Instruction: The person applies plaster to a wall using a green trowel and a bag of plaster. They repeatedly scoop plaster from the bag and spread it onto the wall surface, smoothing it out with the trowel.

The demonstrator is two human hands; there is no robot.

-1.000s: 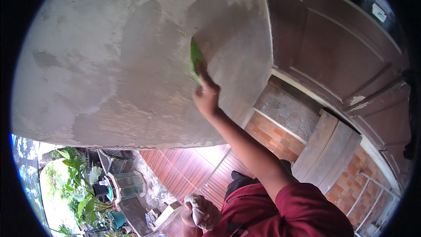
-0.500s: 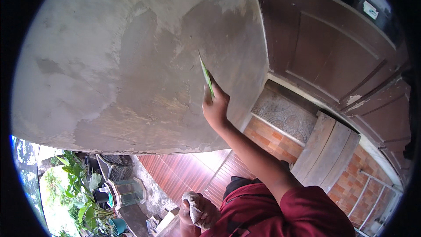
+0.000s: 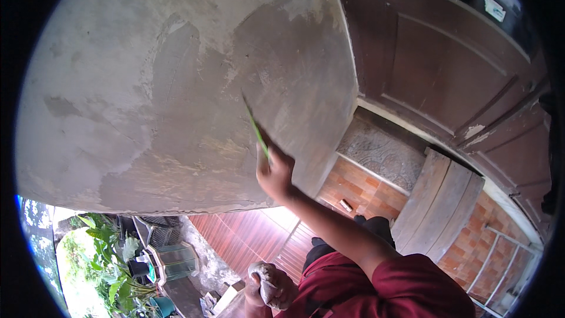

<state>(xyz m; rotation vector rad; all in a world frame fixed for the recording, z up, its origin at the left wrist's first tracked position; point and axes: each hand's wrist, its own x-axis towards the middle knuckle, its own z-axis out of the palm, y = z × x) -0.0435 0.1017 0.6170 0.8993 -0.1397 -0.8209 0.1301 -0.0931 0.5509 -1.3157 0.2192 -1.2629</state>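
A large grey plastered wall [image 3: 118,70] with darker, patchy areas takes up the upper left. My right hand [image 3: 275,172] grips a thin green flat scraper [image 3: 257,128], seen nearly edge-on against the middle of the wall; whether its tip touches the surface I cannot tell. Low in the view, in front of my maroon shirt, my left hand [image 3: 254,288] is closed round a pale, crumpled bundle [image 3: 269,282] smeared with grey; its contents are hidden.
A brown panelled door [image 3: 441,70] is at the right, above a stone step [image 3: 379,147] and wooden boards [image 3: 435,203]. A white metal frame [image 3: 494,265] stands lower right. Plants [image 3: 109,259] and a glass tank [image 3: 176,262] are lower left, beside tiled flooring [image 3: 241,232].
My right hand and the green scraper have moved lower on the wall, lately also leftward, and the scraper has turned more edge-on. My left hand still holds the bundle.
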